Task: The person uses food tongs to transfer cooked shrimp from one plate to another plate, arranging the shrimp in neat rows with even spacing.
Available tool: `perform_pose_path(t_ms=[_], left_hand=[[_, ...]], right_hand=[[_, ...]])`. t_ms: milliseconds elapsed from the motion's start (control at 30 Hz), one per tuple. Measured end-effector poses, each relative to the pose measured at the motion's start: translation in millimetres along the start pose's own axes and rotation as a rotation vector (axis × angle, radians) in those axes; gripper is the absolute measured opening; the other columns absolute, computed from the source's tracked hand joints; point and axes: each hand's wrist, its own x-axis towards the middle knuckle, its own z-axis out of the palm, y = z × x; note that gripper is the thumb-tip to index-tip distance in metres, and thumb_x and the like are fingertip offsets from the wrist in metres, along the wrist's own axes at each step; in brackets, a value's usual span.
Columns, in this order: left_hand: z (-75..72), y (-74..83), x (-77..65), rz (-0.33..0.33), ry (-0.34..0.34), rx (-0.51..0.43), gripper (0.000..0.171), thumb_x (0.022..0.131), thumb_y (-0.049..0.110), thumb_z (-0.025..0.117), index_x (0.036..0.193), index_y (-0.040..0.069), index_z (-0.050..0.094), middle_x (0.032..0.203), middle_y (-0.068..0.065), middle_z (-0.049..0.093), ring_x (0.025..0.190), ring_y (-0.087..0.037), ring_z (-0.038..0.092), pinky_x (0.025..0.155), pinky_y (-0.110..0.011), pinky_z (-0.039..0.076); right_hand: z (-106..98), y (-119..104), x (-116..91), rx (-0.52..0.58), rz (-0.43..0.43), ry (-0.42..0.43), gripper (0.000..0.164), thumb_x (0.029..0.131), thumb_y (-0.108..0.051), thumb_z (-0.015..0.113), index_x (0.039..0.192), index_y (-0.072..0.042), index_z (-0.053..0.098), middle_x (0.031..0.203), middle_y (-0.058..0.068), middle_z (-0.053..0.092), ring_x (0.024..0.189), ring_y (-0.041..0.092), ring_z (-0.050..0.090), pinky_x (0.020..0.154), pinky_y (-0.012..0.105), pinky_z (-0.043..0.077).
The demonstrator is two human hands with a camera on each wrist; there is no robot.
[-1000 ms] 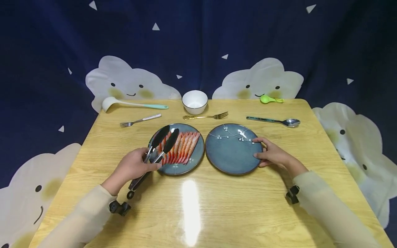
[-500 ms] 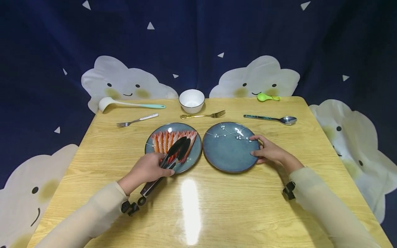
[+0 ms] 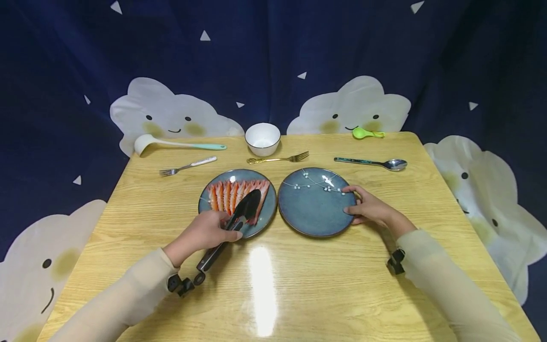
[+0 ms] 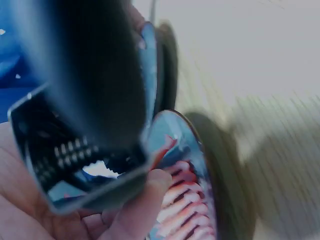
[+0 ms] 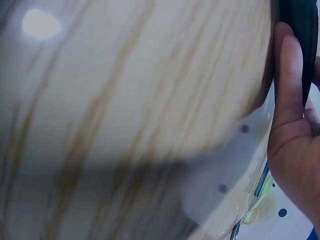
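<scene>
My left hand (image 3: 209,231) grips black-ended kitchen tongs (image 3: 247,205) over a blue-grey plate (image 3: 204,205) of shrimp (image 3: 225,194) laid in a row. The tongs' heads are pressed close together near the right end of the row; whether a shrimp is between them cannot be told. In the left wrist view the tongs (image 4: 85,65) blur across the foreground and cover part of the plate. My right hand (image 3: 372,207) pinches the right rim of a second blue-grey plate (image 3: 315,209), bare with white blossom decoration. The right wrist view shows that hand (image 5: 295,135) at the plate's edge.
Behind the plates lie a ladle (image 3: 183,144), a white-handled fork (image 3: 188,166), a gold fork (image 3: 278,159), a dark-handled spoon (image 3: 371,163) and a green spoon (image 3: 367,133). A white bowl (image 3: 262,140) stands at the table's back edge.
My left hand has carried the tongs rightward over the shrimp, and their heads have come together. The right hand keeps its hold on the plate. The head view has shifted slightly.
</scene>
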Motion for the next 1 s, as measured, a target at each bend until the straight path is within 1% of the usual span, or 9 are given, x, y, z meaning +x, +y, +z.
perform_pose_path(t_ms=[100,167,233,400,467,667,800,900,1000], left_hand=[[-4.0,5.7,1.0,0.001,0.004,-0.039,0.055,0.072,0.046,0.066,0.108,0.004,0.058,0.086,-0.005,0.058,0.068,-0.014,0.049,0.064,-0.033,0.042],[-7.1,9.8,2.9,-0.001,-0.007,-0.071,0.061,0.072,0.045,0.065,0.116,0.003,0.054,0.081,-0.01,0.059,0.061,-0.015,0.047,0.063,-0.034,0.042],[-9.8,12.9,5.3,0.0,0.003,-0.073,0.065,0.073,0.045,0.065,0.12,0.003,0.05,0.089,-0.01,0.059,0.067,-0.016,0.051,0.066,-0.034,0.042],[-11.9,13.0,5.9,-0.021,0.014,0.022,0.073,0.071,0.052,0.063,0.122,0.003,0.048,0.088,-0.01,0.062,0.077,-0.022,0.057,0.071,-0.037,0.043],[-10.6,11.3,3.2,-0.027,0.02,0.07,0.075,0.068,0.055,0.064,0.12,0.002,0.05,0.083,-0.01,0.062,0.071,-0.02,0.057,0.068,-0.037,0.043],[-4.4,9.4,-3.2,-0.012,0.039,0.14,0.055,0.067,0.052,0.066,0.097,0.006,0.059,0.071,-0.003,0.058,0.062,-0.016,0.052,0.055,-0.034,0.041],[1.7,10.3,-4.4,-0.017,0.033,0.16,0.043,0.067,0.047,0.068,0.083,0.008,0.058,0.054,0.003,0.044,0.047,-0.012,0.039,0.045,-0.03,0.033],[6.7,10.9,-4.9,-0.007,0.022,0.178,0.041,0.066,0.047,0.069,0.076,0.009,0.056,0.049,0.003,0.036,0.044,-0.012,0.032,0.043,-0.028,0.029],[10.2,11.4,-4.6,0.008,0.019,0.199,0.04,0.066,0.045,0.07,0.074,0.009,0.055,0.05,0.002,0.041,0.046,-0.012,0.035,0.043,-0.029,0.03]], right_hand=[[1,0,0,0.004,-0.004,0.004,0.063,0.079,-0.003,0.061,0.129,-0.018,0.026,0.093,0.019,0.035,0.07,0.024,0.057,0.059,0.039,0.049],[2,0,0,0.015,-0.009,0.006,0.062,0.079,-0.002,0.061,0.129,-0.017,0.026,0.094,0.02,0.035,0.069,0.024,0.057,0.059,0.039,0.049],[4,0,0,0.026,-0.016,0.006,0.062,0.08,-0.001,0.06,0.129,-0.016,0.025,0.097,0.021,0.036,0.07,0.024,0.058,0.058,0.039,0.049],[8,-1,3,0.049,-0.013,0.002,0.062,0.08,-0.001,0.059,0.13,-0.016,0.025,0.103,0.024,0.038,0.071,0.025,0.059,0.058,0.039,0.049],[8,-2,4,0.048,-0.012,0.0,0.063,0.08,-0.001,0.06,0.13,-0.016,0.025,0.103,0.025,0.038,0.071,0.025,0.059,0.058,0.04,0.049],[5,-4,2,0.031,-0.012,0.009,0.063,0.08,-0.002,0.061,0.13,-0.017,0.025,0.096,0.022,0.04,0.07,0.025,0.059,0.058,0.04,0.049],[3,-3,0,0.022,0.001,0.016,0.063,0.08,-0.003,0.061,0.13,-0.018,0.026,0.096,0.021,0.037,0.07,0.025,0.058,0.059,0.04,0.049],[3,-3,-1,0.019,0.01,0.017,0.063,0.08,-0.003,0.061,0.13,-0.019,0.026,0.099,0.022,0.036,0.071,0.025,0.057,0.06,0.04,0.049],[3,-3,-2,0.021,0.012,0.018,0.063,0.08,-0.003,0.06,0.13,-0.019,0.026,0.1,0.022,0.036,0.072,0.025,0.058,0.06,0.04,0.049]])
